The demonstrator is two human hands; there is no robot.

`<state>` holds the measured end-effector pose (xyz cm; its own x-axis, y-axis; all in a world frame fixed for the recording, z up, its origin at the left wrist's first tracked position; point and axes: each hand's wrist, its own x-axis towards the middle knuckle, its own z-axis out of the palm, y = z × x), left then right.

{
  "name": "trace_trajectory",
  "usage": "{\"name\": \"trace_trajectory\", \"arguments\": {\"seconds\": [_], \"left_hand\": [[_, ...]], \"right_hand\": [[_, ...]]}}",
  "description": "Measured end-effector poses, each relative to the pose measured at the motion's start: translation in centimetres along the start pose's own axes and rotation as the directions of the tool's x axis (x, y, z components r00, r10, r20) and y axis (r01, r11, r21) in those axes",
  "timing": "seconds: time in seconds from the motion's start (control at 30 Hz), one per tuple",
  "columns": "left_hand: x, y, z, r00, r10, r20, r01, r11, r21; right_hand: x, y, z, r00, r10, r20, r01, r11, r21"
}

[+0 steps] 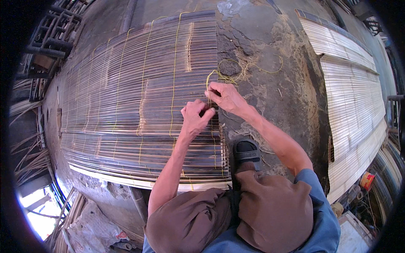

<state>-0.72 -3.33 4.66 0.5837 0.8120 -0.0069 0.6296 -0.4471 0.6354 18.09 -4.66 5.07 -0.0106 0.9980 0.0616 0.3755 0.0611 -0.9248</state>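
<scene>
A dark blind of thin bamboo slats [160, 63], laced with rows of yellow cord, lies on the floor in front and to the left. At its right edge, my right hand [228, 99] pinches a strand of yellow cord [208, 80] that loops up above the fingers. Just left of it and lower, my left hand [196, 117] is closed, thumb and fingers together over the slats. What its fingertips hold is hidden. Loose cord [242, 76] trails in coils on the floor beyond my right hand.
A second, paler slat blind [352, 92] lies to the right. My sandaled foot [247, 151] stands by the dark blind's right edge. Stacked dark poles [52, 42] and thin strips [27, 147] line the left side. A crumpled sack [95, 225] lies at lower left.
</scene>
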Motion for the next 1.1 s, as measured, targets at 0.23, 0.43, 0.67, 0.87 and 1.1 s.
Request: {"name": "trace_trajectory", "arguments": {"seconds": [0.23,0.43,0.67,0.87,1.1], "left_hand": [[-0.6,0.2,1.2,0.958,0.019,-0.287,-0.065,0.986,-0.152],[-0.5,1.3,1.4,0.951,0.014,-0.308,-0.015,1.000,-0.001],[1.4,0.7,0.1,0.981,0.062,-0.184,-0.068,0.997,-0.026],[1.8,-0.5,0.9,0.995,-0.045,-0.086,0.022,0.969,-0.248],[1.5,-0.6,1.0,0.997,-0.063,-0.048,0.048,0.962,-0.269]], "right_hand": [[-5.4,1.6,1.3,0.953,0.271,-0.136,-0.282,0.957,-0.068],[-4.5,2.3,1.8,0.905,0.338,-0.259,-0.286,0.933,0.217],[-1.2,1.1,0.7,0.953,0.250,-0.169,-0.222,0.960,0.170],[2.7,-0.2,1.2,0.960,0.227,-0.163,-0.164,0.929,0.332],[6.1,0.5,-19.8,0.919,-0.074,-0.387,-0.184,0.787,-0.588]]}}
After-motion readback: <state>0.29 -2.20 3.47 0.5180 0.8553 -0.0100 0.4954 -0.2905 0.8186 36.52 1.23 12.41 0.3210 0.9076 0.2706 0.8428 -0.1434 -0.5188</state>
